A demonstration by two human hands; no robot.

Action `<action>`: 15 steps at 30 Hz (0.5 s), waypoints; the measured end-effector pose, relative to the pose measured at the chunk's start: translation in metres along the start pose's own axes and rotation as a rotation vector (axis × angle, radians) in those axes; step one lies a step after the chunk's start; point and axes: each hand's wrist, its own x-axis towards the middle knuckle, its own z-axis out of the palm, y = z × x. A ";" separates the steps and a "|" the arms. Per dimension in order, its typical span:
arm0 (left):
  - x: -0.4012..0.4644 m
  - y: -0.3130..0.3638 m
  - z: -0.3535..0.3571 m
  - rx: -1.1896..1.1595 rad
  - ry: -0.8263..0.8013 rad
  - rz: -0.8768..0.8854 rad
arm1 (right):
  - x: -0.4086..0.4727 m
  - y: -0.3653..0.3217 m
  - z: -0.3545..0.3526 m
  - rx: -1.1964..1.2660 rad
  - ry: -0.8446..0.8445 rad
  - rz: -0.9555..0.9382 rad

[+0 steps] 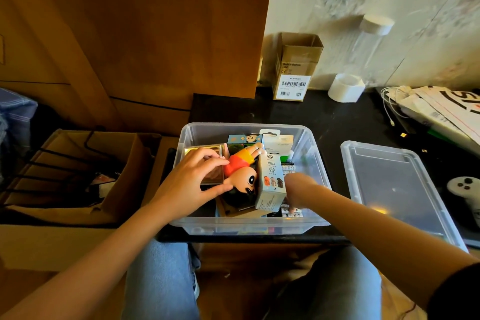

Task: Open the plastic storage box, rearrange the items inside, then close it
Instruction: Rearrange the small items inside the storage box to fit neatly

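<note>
The clear plastic storage box [315, 153] stands open at the table's front edge, full of small items. Its clear lid [389, 182] lies flat on the table to the right. Inside, my left hand [192, 184] grips a cartoon figure [240, 171] in a red shirt, lying beside a brown, shiny flat box [210, 176]. A white-grey carton [271, 184] leans against the figure. My right hand [298, 192] reaches down into the box on the right of that carton; its fingertips touch small white items at the bottom, and most of its fingers are hidden.
A small open cardboard box [296, 67], a white tape roll [345, 87] and a clear bottle [368, 41] stand at the back by the wall. Papers and a white cable [439, 109] lie at the right. A white controller [466, 189] sits right of the lid. An open carton [78, 171] stands at the left.
</note>
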 end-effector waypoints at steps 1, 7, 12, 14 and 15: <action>0.000 0.000 0.000 0.001 -0.002 -0.001 | -0.002 -0.001 -0.002 -0.022 -0.021 -0.011; 0.000 0.000 -0.001 -0.035 -0.023 -0.042 | -0.037 0.004 -0.053 -0.102 0.165 0.035; 0.000 -0.001 -0.003 -0.089 0.235 -0.228 | -0.086 -0.019 -0.106 0.036 0.355 -0.171; -0.004 -0.004 -0.003 -0.004 0.368 -0.322 | -0.093 -0.049 -0.112 0.185 0.300 -0.426; -0.007 -0.006 -0.003 0.014 0.396 -0.372 | -0.090 -0.064 -0.111 0.253 0.233 -0.513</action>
